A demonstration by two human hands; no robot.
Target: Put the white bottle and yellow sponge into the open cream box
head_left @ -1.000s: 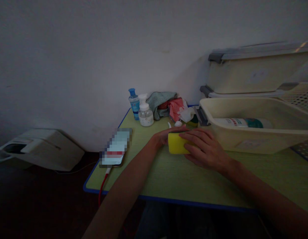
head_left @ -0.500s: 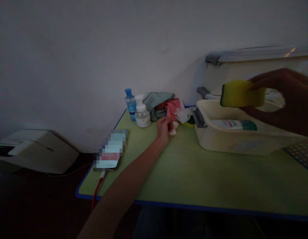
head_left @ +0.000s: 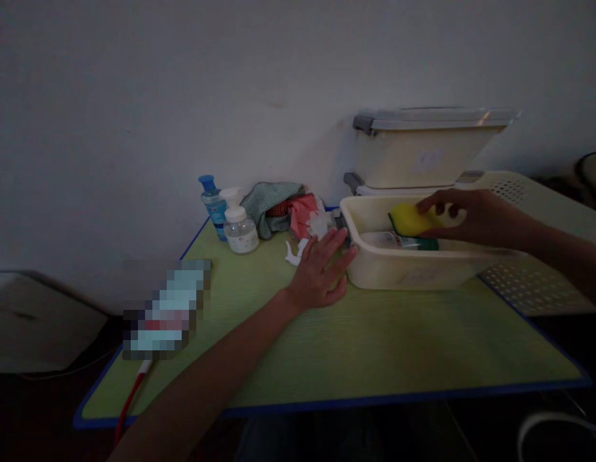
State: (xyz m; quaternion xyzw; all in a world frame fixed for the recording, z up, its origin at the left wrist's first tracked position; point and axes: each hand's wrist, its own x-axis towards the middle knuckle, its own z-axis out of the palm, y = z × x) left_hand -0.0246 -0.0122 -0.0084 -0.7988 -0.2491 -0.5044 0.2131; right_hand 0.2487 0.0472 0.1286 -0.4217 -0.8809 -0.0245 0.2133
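My right hand (head_left: 464, 215) pinches a yellow sponge (head_left: 410, 220) with a dark green scouring side, just over the open cream plastic bin (head_left: 398, 273). Beneath the sponge, a white bottle with a green end (head_left: 382, 240) lies inside the bin. My left hand (head_left: 321, 269) is spread beside the bin's left end, its fingertips close to the grey latch; whether they touch it I cannot tell. Partly behind that hand, a small white plastic piece (head_left: 294, 255) rests on the table.
A blue bottle (head_left: 214, 208), a clear pump bottle (head_left: 241, 231) and crumpled cloths (head_left: 269, 208) stand or lie at the back left. A phone (head_left: 167, 308) with a red cable is at the left edge. Behind the bin is a lidded box (head_left: 423, 154); a perforated basket (head_left: 543, 282) is at right.
My right hand has lowered the sponge towards the bin's opening. My left hand has left the white piece, moved to the bin's left end and spread its fingers. The view has shifted right.
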